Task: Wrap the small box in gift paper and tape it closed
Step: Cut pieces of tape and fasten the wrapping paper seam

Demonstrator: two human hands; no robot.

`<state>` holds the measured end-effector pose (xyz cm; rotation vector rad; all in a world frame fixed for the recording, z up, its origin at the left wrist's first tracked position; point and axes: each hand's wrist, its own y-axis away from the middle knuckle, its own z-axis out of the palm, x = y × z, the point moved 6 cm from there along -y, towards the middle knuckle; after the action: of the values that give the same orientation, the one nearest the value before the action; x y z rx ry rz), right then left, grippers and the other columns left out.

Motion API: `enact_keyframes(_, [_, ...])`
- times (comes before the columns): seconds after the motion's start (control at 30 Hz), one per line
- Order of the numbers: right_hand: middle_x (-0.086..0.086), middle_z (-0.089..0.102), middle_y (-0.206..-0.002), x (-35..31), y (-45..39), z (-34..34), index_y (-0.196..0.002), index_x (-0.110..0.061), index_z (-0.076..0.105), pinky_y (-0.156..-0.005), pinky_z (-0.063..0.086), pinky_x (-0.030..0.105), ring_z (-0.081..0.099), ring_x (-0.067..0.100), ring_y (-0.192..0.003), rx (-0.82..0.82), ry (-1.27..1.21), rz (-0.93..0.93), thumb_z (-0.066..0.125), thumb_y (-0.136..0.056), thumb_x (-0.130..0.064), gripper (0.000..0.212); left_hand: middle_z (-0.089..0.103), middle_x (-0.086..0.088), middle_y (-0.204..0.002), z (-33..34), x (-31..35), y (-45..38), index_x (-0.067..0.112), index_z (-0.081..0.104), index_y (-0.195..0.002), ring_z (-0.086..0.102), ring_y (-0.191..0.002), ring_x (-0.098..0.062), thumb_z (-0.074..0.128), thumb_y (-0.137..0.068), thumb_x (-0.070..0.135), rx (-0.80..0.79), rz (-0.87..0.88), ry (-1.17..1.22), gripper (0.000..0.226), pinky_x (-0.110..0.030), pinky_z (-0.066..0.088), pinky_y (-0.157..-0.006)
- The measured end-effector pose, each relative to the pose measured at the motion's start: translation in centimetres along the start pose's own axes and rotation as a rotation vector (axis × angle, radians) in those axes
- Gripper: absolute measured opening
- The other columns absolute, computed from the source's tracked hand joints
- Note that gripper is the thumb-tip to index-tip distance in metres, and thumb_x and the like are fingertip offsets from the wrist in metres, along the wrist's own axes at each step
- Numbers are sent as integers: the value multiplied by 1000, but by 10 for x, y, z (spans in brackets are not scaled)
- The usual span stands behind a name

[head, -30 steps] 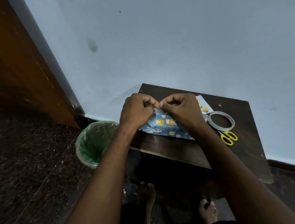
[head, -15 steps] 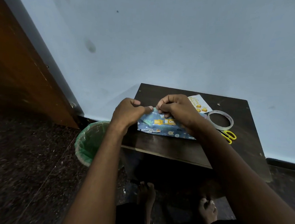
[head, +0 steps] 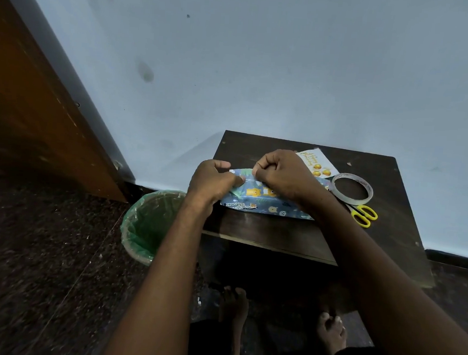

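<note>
Centrally, on the dark wooden table, the blue animal-print gift paper covers the box, which is itself hidden. Left hand pinches the paper's left end; right hand pinches its upper fold with curled fingers. Behind lies a card with gold script, seemingly "Happy Birthday". Beside it sit a tape roll, its print illegible, and yellow-handled scissors. A green-lined bin stands left of the table.

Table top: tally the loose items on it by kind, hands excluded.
Blue animal-print gift-wrapped parcel: 1
White greeting card with gold lettering: 1
Clear tape roll: 1
Yellow-handled scissors: 1
Total: 4
</note>
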<state>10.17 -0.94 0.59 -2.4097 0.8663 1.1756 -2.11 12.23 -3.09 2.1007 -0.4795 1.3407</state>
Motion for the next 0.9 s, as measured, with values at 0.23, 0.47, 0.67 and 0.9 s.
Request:
enact_keyframes(0.23, [-20,61,-49,1,-4,2,-75,-18,78,-56,47,23,53,-2,-45,24,59,-21,70,-90,-17,17,73,-4,-120,5,2,-3,15,70,-122,73,-101,-17,89,-81,25,-34,33,6,46,-36,61,-94])
enact_keyframes(0.47, [-18,64,-49,0,-5,4,-75,-19,80,-52,40,12,56,-2,-46,38,121,-34,72,-85,-11,15,73,-3,-111,12,2,2,10,68,-129,73,-92,-17,93,-81,13,-129,16,54,54,-32,61,-89])
enact_keyframes(0.67, [-10,71,-66,3,-5,3,-78,-19,79,-58,50,23,66,10,-63,135,90,-11,82,-76,-12,8,75,-11,-109,12,0,3,5,71,-125,72,-90,-23,91,-78,0,-108,-42,107,52,-38,63,-93])
enact_keyframes(0.9, [1,67,-92,15,-6,3,-105,-13,62,-70,50,28,59,10,-77,252,-66,86,87,-78,-19,37,76,-11,-108,13,-2,-1,9,72,-115,73,-86,-22,85,-83,-3,-135,-69,112,36,-36,64,-84])
